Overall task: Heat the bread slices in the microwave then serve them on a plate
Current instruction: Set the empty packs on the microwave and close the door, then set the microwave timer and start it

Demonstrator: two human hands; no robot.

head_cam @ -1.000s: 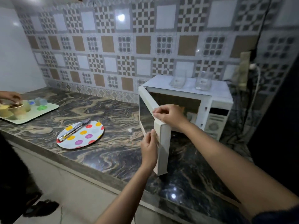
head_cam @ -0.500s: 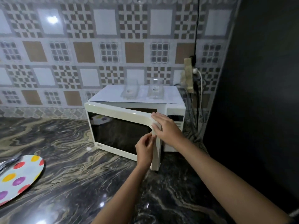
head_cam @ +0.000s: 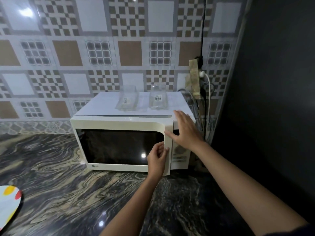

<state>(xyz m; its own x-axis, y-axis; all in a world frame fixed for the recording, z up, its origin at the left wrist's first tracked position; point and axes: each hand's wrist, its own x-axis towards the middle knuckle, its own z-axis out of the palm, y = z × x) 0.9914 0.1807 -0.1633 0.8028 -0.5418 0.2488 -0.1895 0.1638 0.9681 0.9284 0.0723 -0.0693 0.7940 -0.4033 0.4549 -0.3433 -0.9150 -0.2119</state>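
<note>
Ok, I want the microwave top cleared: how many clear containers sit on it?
2. One clear container stands near the middle on top of the microwave, the other just right of it. Nothing seems hidden behind them.

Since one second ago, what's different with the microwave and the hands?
The microwave door swung from wide open to almost shut. The right hand let go of its top edge and spread open. The left hand still holds the door's edge; the clear containers stayed on top.

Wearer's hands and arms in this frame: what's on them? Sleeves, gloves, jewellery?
Left hand and right hand are bare: no gloves, rings, watch or bracelets visible. The only clothing is a dark sleeve edge far up the right arm, at the frame's bottom-right corner.
</note>
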